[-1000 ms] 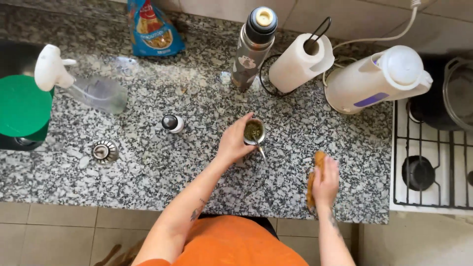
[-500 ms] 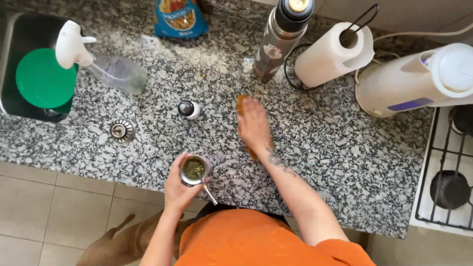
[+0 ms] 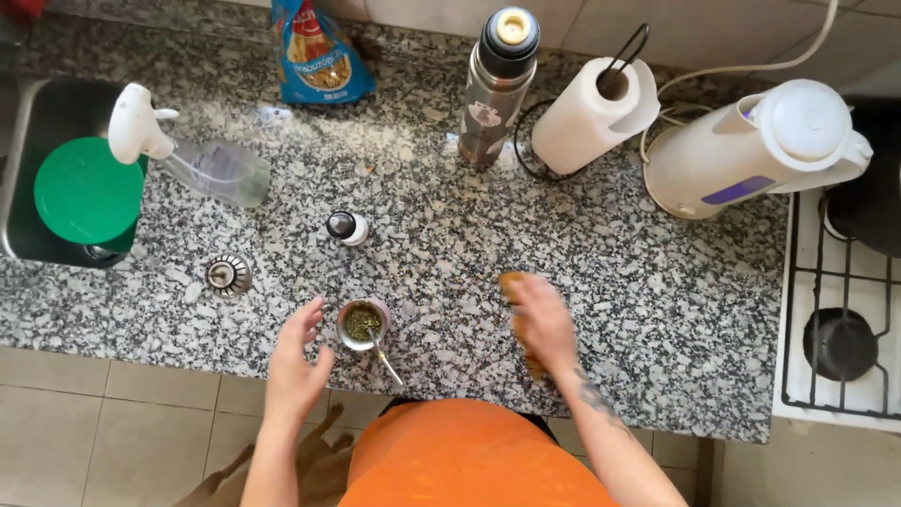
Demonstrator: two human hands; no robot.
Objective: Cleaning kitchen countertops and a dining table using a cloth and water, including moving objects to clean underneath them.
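On the speckled granite counter (image 3: 657, 310), the person's right hand (image 3: 542, 319) presses flat on an orange sponge (image 3: 514, 282). Their left hand (image 3: 296, 361) hovers open and empty, just beside a mate cup (image 3: 361, 324) with its metal straw (image 3: 383, 357).

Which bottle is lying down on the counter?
The clear spray bottle with the white trigger, beside the sink. The steel flask and the white jug both stand upright.

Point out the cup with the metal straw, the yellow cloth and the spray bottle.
cup (image 3: 361, 323), head view, on its herb filling.
yellow cloth (image 3: 511, 281), head view, on its exposed end.
spray bottle (image 3: 218, 171), head view, on its clear body.
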